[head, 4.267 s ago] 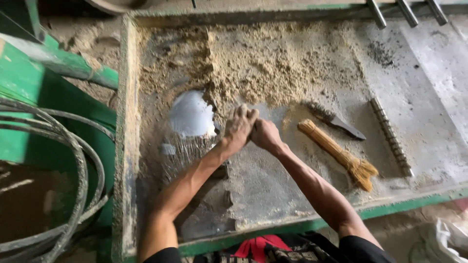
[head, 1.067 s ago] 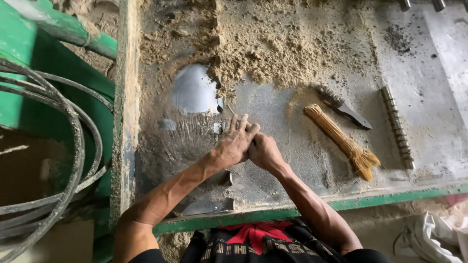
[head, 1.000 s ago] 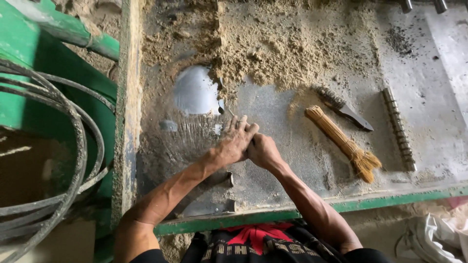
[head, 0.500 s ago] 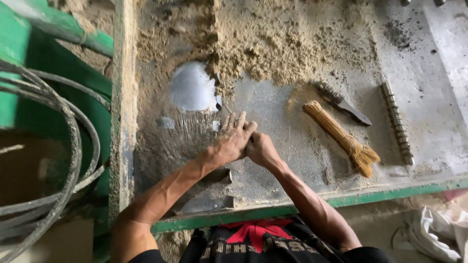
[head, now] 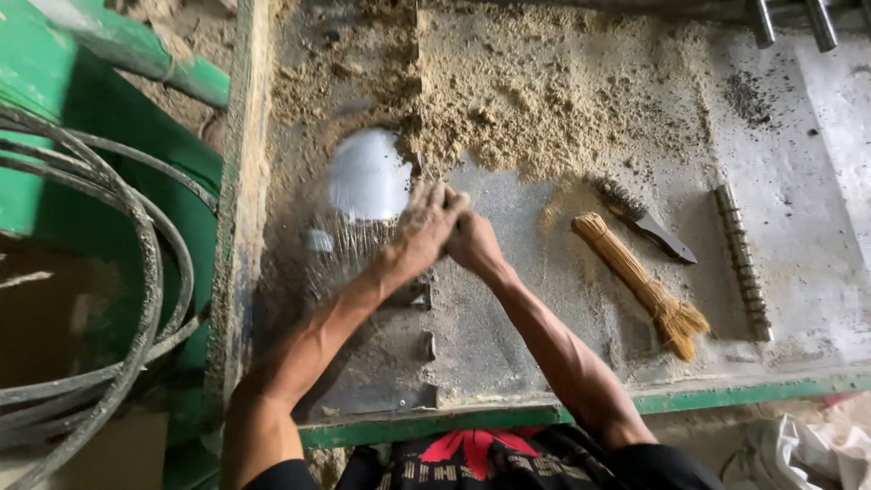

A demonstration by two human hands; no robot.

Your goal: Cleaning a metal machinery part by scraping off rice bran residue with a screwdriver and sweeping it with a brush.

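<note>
Head view, left to right. Far left: green frame point(head: 54, 118) with dark hoses point(head: 136, 272) looped beside it, off the work surface. Next, the grey metal tabletop point(head: 508, 363), dusted all over, with a raised edge strip on its left side. A pale, smooth oval patch point(head: 367, 177) sits bare near the tabletop's upper left, with streaked marks just below it. Left hand point(head: 426, 231) lies palm down, fingers together and roughly flat, just beside the patch's lower right edge, pressing on the surface; it clamps nothing that I can see. Right hand point(head: 474, 243) is tucked against the left one, touching it, fingers curled down; cannot tell whether it pinches anything underneath. Tan sand heap point(head: 535, 100) spreads above and to the right of both hands, near the fingertips.

Judgement: the step looks like rubbing or sweeping sand off the plate by hand. To do it well, keep both palms flat and joined, push in one direction toward the heap, overlap strokes, and avoid dragging grit back over the cleaned patch.

Further right: a straw hand broom point(head: 640, 286) lies diagonal, untouched, well apart from the hands. Dark blade-like scraper point(head: 644, 218) lies just above it. Ribbed metal rod point(head: 744, 263) lies upright near the right side.
</note>
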